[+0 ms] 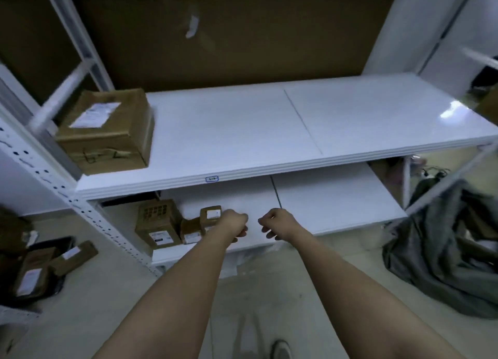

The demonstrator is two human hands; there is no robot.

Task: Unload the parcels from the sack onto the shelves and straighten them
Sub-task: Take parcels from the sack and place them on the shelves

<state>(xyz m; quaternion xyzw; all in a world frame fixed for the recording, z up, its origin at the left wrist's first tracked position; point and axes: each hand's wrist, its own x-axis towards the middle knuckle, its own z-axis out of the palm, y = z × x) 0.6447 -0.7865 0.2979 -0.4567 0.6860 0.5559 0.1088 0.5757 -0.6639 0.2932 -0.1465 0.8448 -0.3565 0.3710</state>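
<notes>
The main risk sat on the lower shelf [336, 205]: three parcels crowded its left end, and your left hand [234, 224] hung just in front of the small upright parcel [211, 213], the rightmost of them. That narrow parcel looked easy to tip; a careless nudge from your knuckles could have knocked it flat or pushed it into the low parcel [192, 230] beside it, undoing the row. The vented carton [159, 224] stood further left and seemed steadier. A second hazard was the grey sack [442, 240], slumped on the floor at the right, well apart from both hands; reaching for it blind could have dragged it or spilled what remained inside, which you could not see. More parcels on the floor [45, 269] lay at the far left, a trip risk if you stepped that way.

Both your forearms stretched forward and down toward the lower shelf's near edge. Your left hand was loosely curled, gripping nothing that showed, though whether it touched the upright parcel could not be told. Your right hand [275, 224] hung just beside it, fingers loosely curled and empty. The large box [107, 132] rested on the upper shelf [269, 132], at its left end.
</notes>
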